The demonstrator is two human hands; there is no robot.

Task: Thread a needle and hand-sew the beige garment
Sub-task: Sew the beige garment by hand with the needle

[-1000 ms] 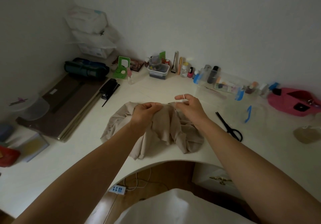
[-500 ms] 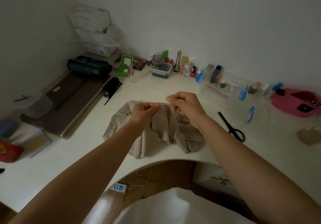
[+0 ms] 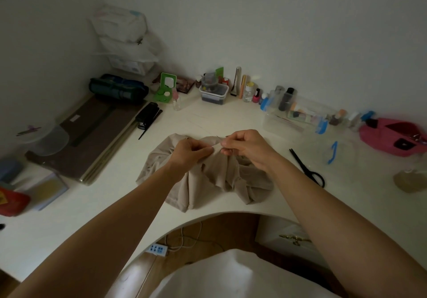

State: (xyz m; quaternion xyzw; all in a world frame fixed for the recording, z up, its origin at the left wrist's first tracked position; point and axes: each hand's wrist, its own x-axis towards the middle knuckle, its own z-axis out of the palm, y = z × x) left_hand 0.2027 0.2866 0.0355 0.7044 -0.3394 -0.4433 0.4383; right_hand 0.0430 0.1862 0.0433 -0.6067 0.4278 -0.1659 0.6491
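The beige garment (image 3: 208,182) lies bunched on the white desk (image 3: 92,216), just in front of me. My left hand (image 3: 190,151) pinches a raised fold of the fabric at its top. My right hand (image 3: 246,146) is close beside it, fingers pinched together on a thin needle (image 3: 219,137) whose tip sticks up to the left of the fingers. A faint thread hangs below the right hand. The two hands nearly touch over the fold.
Black scissors (image 3: 308,168) lie to the right of the garment. A clear plastic box (image 3: 293,118) and small bottles line the back wall. A pink case (image 3: 392,136) sits far right. A black stapler (image 3: 147,115) and dark boards (image 3: 92,136) lie left.
My right hand has come down and left from a raised position to meet the left hand at the fold. The left hand keeps its pinch on the fabric.
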